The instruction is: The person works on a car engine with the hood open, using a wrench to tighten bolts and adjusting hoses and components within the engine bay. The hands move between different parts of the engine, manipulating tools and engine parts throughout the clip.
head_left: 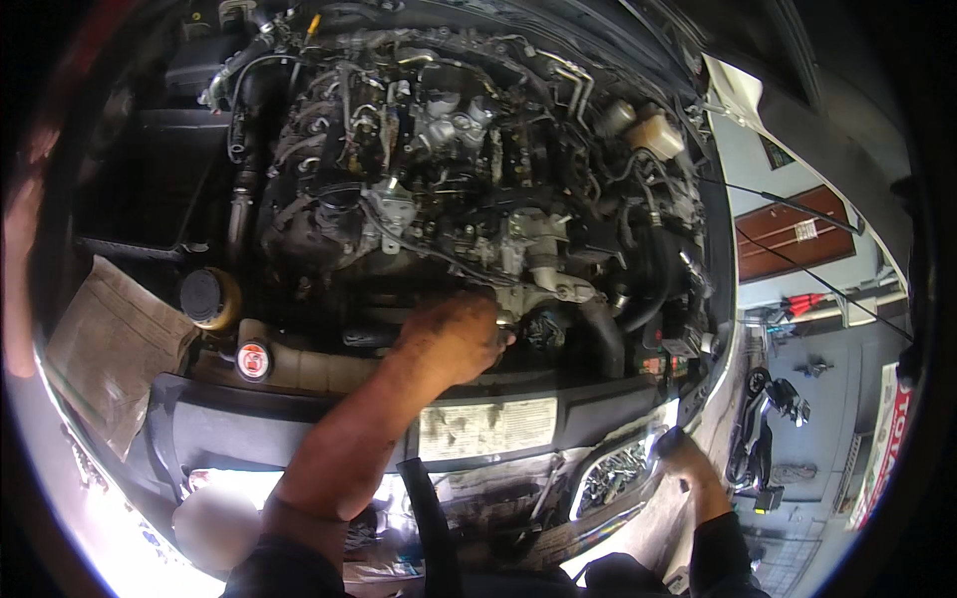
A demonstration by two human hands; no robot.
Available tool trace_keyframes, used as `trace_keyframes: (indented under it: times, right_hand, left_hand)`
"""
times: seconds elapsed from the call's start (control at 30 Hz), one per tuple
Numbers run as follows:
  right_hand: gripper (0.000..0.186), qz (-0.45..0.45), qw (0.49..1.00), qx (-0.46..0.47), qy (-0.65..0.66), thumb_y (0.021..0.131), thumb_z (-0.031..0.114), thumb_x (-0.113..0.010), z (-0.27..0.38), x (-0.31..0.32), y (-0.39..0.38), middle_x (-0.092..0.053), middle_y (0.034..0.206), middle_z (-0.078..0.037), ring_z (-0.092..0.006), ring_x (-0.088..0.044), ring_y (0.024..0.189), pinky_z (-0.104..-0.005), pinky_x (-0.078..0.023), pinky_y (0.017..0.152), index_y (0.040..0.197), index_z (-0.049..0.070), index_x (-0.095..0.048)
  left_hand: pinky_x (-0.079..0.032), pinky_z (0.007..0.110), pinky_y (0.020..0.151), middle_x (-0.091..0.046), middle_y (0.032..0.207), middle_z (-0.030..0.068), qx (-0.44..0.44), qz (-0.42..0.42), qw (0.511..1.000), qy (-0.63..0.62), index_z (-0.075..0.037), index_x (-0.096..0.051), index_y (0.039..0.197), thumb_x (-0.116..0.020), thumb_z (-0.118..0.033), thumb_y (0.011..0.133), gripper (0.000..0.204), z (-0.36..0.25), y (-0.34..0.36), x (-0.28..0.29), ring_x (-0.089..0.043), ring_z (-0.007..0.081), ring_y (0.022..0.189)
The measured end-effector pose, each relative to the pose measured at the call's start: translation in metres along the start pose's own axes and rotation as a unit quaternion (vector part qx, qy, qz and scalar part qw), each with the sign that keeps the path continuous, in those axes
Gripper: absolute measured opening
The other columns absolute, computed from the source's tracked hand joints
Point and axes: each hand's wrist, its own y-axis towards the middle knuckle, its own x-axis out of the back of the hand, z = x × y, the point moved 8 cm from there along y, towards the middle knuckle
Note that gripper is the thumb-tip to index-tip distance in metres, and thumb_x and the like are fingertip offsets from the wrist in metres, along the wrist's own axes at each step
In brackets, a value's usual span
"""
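My left hand (pixel 451 337) reaches over the front of an open engine bay. Its fingers are closed near a small shiny metal part at the front of the engine (pixel 429 189); what they grip is mostly hidden. At the lower right, my right hand (pixel 686 460) is curled around a dark object (pixel 671 442) that I cannot identify, beside a bright glare. Next to this hand, small metal bolts (pixel 613 478) fill a shallow tray (pixel 577 500). Below my left hand runs a black front panel (pixel 299 424) bearing a worn, smudged label (pixel 486 429).
A black-capped reservoir (pixel 207 298) and a coolant tank with a white cap (pixel 253 360) stand left. Brown cardboard (pixel 120 349) lies beside them. Another person's arm (pixel 20 229) shows at the left edge. A motorcycle (pixel 763 424) is beyond the car, right.
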Motion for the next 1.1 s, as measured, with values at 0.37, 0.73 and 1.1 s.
trace_keyframes:
  times: [0.37, 0.73, 1.1]
  right_hand:
    - [0.044, -0.556, 0.691, -0.046, 0.46, 0.108, 0.015, -0.054, -0.023, 0.381, 0.133, -0.063, 0.137, -0.021, -0.0282, -0.063, 0.127, -0.0361, -0.053, 0.106, 0.147, -0.005, -0.051]
    - [0.043, -0.359, 0.352, 0.118, 0.856, 0.111, 0.038, -0.053, -0.015, 0.467, 0.22, -0.071, 0.125, -0.017, -0.0274, -0.071, 0.108, -0.0392, -0.056, 0.096, 0.13, 0.001, -0.063]
    - [0.087, -0.497, 0.724, -0.219, 0.426, 0.099, 0.069, -0.053, -0.134, 0.447, 0.23, -0.063, 0.136, -0.033, -0.047, -0.057, 0.132, -0.0477, -0.043, 0.114, 0.138, -0.008, -0.061]
  left_hand:
    - [-0.055, 0.052, 0.091, -0.072, 0.105, 0.0281, 0.013, -0.109, 0.978, -0.18, 0.003, -0.062, 0.117, -0.071, -0.045, 0.096, 0.054, -0.009, 0.004, 0.018, -0.07, 0.0433, 0.103]
    - [-0.056, 0.056, 0.077, -0.069, 0.085, 0.0313, 0.045, -0.26, 0.928, -0.262, 0.007, -0.061, 0.11, -0.072, -0.021, 0.092, 0.035, 0.006, -0.002, 0.054, -0.069, 0.0513, 0.085]
    - [-0.057, 0.054, 0.081, -0.069, 0.094, 0.0265, -0.026, -0.277, 0.943, -0.181, 0.002, -0.063, 0.103, -0.073, -0.02, 0.089, 0.028, -0.001, -0.008, 0.04, -0.07, 0.0454, 0.092]
